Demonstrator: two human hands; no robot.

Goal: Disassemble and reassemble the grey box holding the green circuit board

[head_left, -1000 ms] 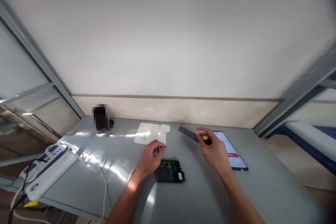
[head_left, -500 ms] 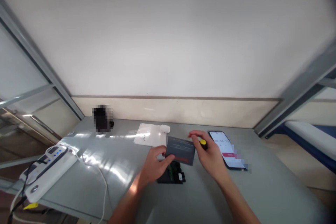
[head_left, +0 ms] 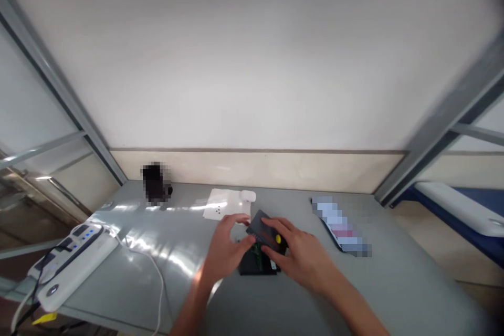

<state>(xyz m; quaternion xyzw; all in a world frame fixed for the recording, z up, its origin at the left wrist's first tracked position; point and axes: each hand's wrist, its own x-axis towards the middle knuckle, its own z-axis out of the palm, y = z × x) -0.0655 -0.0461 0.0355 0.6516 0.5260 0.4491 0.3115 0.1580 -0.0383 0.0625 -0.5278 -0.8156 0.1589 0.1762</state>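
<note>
A flat dark-grey rectangular cover is tilted above the table between my two hands. My left hand is closed at its left corner, thumb against the lower edge. My right hand pinches its right side between thumb and fingers. A small tool with a yellow end sits in my right hand; its shaft is hidden. Below the cover lies a black case holding a green circuit board, partly hidden by the cover and my hands.
A white sheet with several tiny dark screw-like pieces and a small white object lies behind my hands. A phone is to the right. At left are a power strip, a white cable and a pixelated dark object.
The cover has turned and its right end has come down over the circuit board. My right hand has moved left and taken hold of the cover, with the yellow-ended tool still in it.
</note>
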